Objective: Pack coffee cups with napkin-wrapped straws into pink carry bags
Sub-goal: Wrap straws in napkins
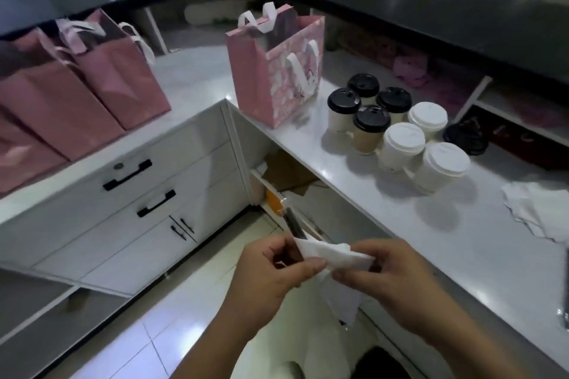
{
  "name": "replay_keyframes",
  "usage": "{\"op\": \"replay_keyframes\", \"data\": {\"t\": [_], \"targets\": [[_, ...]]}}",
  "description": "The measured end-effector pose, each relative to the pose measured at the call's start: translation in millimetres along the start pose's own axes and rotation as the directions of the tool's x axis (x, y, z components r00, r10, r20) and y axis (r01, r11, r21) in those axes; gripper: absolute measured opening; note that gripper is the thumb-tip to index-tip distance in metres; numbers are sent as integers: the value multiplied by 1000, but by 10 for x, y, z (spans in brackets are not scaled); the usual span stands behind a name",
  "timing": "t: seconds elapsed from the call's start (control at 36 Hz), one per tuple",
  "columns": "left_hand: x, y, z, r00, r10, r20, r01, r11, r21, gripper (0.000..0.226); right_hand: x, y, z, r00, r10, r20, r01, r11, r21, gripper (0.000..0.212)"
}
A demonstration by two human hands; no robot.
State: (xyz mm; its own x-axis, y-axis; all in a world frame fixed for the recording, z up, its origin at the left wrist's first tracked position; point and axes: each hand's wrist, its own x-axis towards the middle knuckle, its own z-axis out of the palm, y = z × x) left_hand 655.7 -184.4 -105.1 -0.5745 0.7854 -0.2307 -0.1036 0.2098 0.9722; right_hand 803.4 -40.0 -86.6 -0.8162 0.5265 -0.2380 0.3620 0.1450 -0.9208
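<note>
Both hands hold a white napkin [331,252] in front of me, below the counter edge. My left hand [271,274] pinches its left part, and a dark straw [294,226] sticks up out of the fold. My right hand [388,274] pinches the napkin's right end. An open pink carry bag [277,71] with white handles stands on the white counter [462,240]. Beside it stand several coffee cups, some with black lids [371,118] and three with white lids [405,140].
Several more pink bags [92,77] stand on the left counter above white drawers [129,175] with black handles. A pile of white napkins [542,209] lies at the right edge. A stack of black lids [466,137] sits behind the cups. Open shelves lie under the counter.
</note>
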Motion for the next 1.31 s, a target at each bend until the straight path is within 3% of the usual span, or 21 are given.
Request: {"op": "replay_keyframes", "data": {"t": [0.19,0.42,0.56,0.61,0.81,0.92,1.03,1.14,1.19,1.31], "targets": [[647,221,-446,997,77,31,-74,995,-68,29,665,-498,-17,996,-90,-29,85,987,-136,11],[1740,593,-972,985,169,40,-168,985,-34,37,1907,-899,-303,974,-216,-62,210,973,-99,13],[2459,979,-1384,982,146,-121,-143,989,31,21,2715,-1242,-752,937,-338,-86,326,937,-127,16],[2730,1162,-1548,960,214,-182,-197,974,111,24,3002,-1405,-926,914,-392,-104,378,916,-134,7],[3567,1727,-1961,861,448,-240,-351,866,357,27,3895,-1881,-1280,843,-528,-104,482,827,-290,11],[4195,2010,-2018,892,434,-127,-301,779,550,34,4262,-2089,-1349,830,-557,-35,473,734,-487,22],[4882,2156,-1939,977,186,104,-201,639,743,80,4512,-2201,-1326,826,-562,36,447,616,-649,33],[5385,2102,-1850,942,49,331,-305,534,789,94,4671,-2245,-1310,871,-491,26,413,702,-580,31],[5545,2085,-1870,924,62,376,-345,555,757,91,4716,-2255,-1329,870,-492,-20,391,715,-580,27],[5768,2134,-2028,912,118,393,-353,712,607,74,4813,-2245,-1328,882,-450,-138,331,801,-499,24]]}}
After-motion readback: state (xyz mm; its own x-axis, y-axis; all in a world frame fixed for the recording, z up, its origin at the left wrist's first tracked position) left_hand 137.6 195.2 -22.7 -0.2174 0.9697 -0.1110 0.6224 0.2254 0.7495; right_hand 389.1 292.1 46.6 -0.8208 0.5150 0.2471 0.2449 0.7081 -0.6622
